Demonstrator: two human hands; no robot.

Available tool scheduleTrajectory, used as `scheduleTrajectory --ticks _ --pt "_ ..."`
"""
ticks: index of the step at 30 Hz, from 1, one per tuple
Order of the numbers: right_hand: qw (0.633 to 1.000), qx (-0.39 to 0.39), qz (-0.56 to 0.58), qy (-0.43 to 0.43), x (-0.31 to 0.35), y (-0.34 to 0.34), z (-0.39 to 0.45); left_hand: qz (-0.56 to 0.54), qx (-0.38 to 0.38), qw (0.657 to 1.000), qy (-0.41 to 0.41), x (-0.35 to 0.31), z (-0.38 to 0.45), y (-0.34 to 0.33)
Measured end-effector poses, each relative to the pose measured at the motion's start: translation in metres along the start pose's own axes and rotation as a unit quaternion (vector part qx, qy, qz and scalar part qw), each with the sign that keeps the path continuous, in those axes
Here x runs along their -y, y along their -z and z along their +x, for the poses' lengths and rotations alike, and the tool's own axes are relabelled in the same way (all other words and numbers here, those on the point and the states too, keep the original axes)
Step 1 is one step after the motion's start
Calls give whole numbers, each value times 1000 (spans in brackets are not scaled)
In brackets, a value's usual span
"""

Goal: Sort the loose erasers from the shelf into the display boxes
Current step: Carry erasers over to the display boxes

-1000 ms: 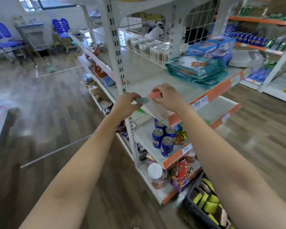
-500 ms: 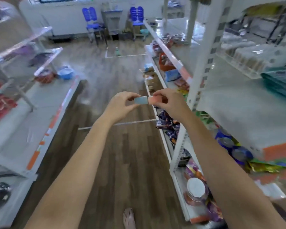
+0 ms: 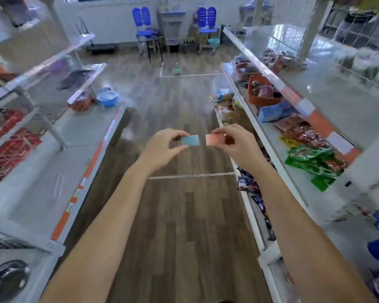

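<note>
Two erasers are held out in mid-air over the aisle floor, at about chest reach. The blue eraser is pinched between thumb and fingertips of the left hand; the pink eraser is pinched the same way by the right hand. Both hands are closed on their erasers, gripping only the outer ends.

Each eraser is a flat little block with its long axis running left to right, broad face turned up toward the camera. They lie end to end on nearly one line, inner ends pointing at each other with a slim gap between (whether they touch at any corner I cannot tell).

The likely trouble from here: the grips are light fingertip pinches at the far ends, so a bump or a quick turn could let an eraser slip and drop to the wooden floor below the hands, where it might bounce under a shelf. No display boxes can be made out, so there is also a chance of putting a colour into the wrong box once they are found.

To the right of the hands stands a shelf with snack packets and an orange basket; to the left, a lower shelf and a blue basin. Far ahead stand blue chairs.
</note>
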State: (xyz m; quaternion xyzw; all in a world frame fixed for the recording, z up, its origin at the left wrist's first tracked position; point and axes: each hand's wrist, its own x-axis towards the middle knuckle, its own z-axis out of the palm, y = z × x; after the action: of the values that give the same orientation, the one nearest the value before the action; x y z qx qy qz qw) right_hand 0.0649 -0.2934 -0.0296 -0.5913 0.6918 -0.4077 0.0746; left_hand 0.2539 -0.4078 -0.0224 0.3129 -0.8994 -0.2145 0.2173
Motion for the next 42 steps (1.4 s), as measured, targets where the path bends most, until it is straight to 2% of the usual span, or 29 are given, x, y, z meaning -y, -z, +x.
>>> scheduleTrajectory --ticks 8,16,23,34,42 --pt "1000 14 0 -4 -31 -41 116 7 0 1000 -8 75 103 8" --pt "1000 12 -11 12 -83 -54 272 32 4 999 -35 136 262 15" --pt "1000 10 -11 -17 -130 -63 386 45 21 997 -57 183 389 15" --pt "997 -39 -39 -62 -219 -98 579 12 23 993 -112 275 606 6" --pt "994 -60 -19 -86 -273 -112 713 -9 42 988 -146 330 754 -6"
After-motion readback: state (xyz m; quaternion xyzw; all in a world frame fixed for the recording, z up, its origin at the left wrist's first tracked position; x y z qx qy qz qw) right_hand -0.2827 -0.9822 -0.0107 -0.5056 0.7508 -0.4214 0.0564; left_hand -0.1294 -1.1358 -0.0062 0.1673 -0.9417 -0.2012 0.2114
